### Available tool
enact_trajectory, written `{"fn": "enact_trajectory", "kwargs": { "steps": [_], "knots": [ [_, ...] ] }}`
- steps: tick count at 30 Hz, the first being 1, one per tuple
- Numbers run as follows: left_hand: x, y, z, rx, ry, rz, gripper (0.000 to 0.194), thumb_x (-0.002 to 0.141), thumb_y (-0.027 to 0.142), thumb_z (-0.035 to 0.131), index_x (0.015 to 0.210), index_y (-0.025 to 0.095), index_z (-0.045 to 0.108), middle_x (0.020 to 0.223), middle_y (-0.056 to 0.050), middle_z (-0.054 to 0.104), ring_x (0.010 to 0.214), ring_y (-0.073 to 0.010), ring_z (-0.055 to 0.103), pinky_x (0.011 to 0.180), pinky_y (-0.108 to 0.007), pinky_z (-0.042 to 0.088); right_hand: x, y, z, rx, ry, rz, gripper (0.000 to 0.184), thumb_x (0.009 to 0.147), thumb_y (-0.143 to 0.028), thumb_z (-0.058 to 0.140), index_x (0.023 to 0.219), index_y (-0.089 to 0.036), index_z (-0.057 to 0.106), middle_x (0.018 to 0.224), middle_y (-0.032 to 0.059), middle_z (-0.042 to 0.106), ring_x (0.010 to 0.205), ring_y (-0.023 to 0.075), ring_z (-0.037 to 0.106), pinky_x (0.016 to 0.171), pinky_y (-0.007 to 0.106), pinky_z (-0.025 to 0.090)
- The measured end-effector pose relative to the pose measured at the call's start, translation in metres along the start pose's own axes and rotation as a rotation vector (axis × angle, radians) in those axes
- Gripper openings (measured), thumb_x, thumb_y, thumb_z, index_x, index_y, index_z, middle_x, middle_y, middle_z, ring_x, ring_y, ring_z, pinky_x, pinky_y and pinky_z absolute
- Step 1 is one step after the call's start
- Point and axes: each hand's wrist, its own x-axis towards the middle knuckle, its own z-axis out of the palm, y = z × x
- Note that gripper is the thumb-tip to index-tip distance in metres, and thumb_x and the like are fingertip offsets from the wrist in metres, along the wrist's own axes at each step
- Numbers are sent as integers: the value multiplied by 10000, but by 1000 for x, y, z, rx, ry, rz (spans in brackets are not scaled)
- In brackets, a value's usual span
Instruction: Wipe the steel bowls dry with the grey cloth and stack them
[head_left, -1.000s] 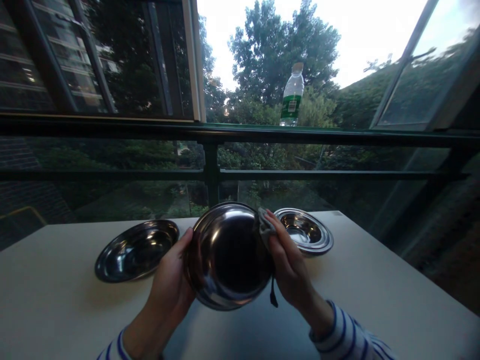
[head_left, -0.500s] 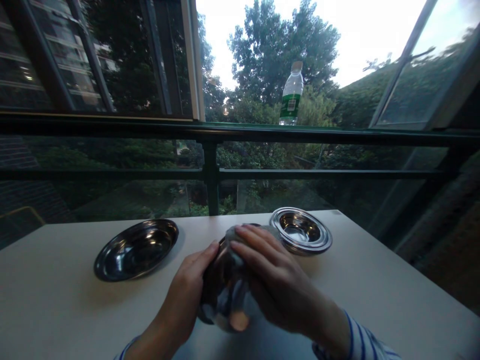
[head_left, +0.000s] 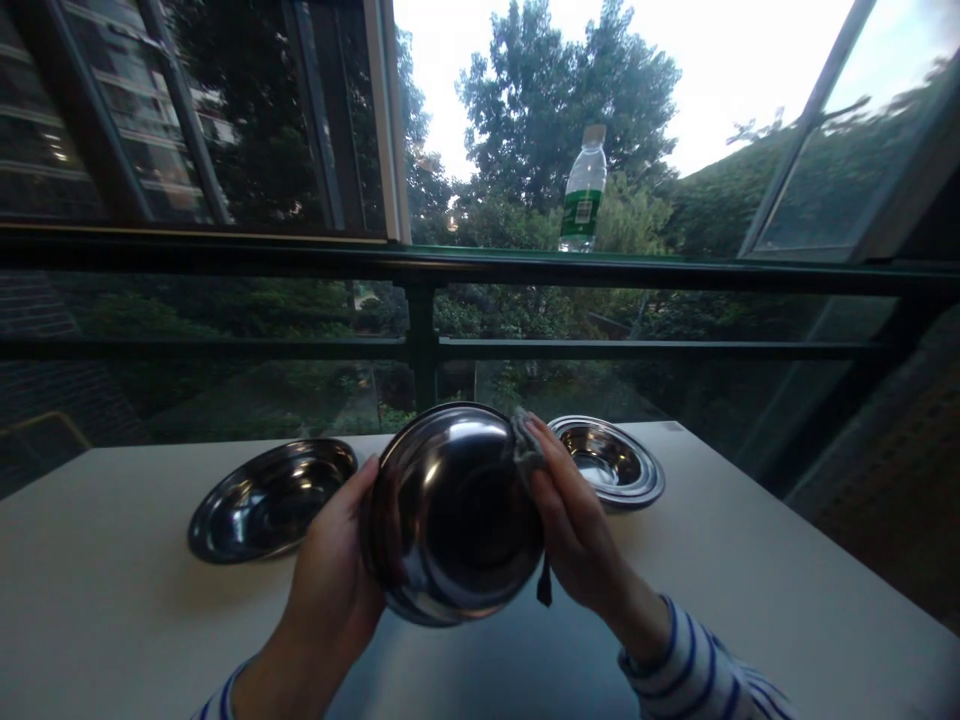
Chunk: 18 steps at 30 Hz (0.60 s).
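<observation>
Steel bowl (head_left: 457, 510) is up in front of you, over the near middle of the bench (head_left: 735, 590), clamped between your two hands. Finish is mirror-like: bright white patch near the top edge, small warm glint left of centre, dark round area through the middle and right, curved bands of reflection along the lower left. It's tilted, with its round face turned toward you. Your left hand (head_left: 334, 570) grips the left side, thumb up along the edge and pointing away from you, palm against the lower left; most of its other fingers are hidden behind the metal. Your right hand (head_left: 581, 530) is at the right side, fingers angled up and left, pinching a grey cloth (head_left: 527, 448) against the upper right edge. A thin dark strip (head_left: 544, 585) hangs below that hand. Both forearms come in from the bottom corners, wrists angled inward, striped cuffs (head_left: 679, 650) showing on each. Past your left hand, a wide-rimmed dark shiny dish (head_left: 274, 500) sits on the bench. Past your right, rimmed silver bowls (head_left: 646, 490) look nested near the far edge. Clear bottle (head_left: 583, 200) with green label stands beyond, above the dark railing (head_left: 487, 266).
</observation>
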Motion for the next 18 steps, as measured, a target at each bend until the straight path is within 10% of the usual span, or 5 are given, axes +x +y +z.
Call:
{"fn": "enact_trajectory", "kwargs": {
  "steps": [12, 18],
  "knots": [
    [4, 1, -4, -54, -52, -26, 320, 883, 188, 379, 1006, 73, 652, 810, -107, 735, 806, -233, 687, 744, -357, 548, -17, -42, 17, -338, -239, -654, 443, 847, -192, 443, 1289, -157, 459, 1410, 63, 377, 1338, 256, 235, 1082, 437, 272],
    [4, -16, -5, 45, -76, -131, 290, 860, 238, 453, 978, 89, 671, 844, -118, 735, 826, -245, 685, 756, -364, 538, 1, -9, -1, -301, -148, -201, 450, 910, -181, 332, 1354, -111, 345, 1438, 140, 303, 1349, 235, 210, 1058, 470, 299]
  ]
}}
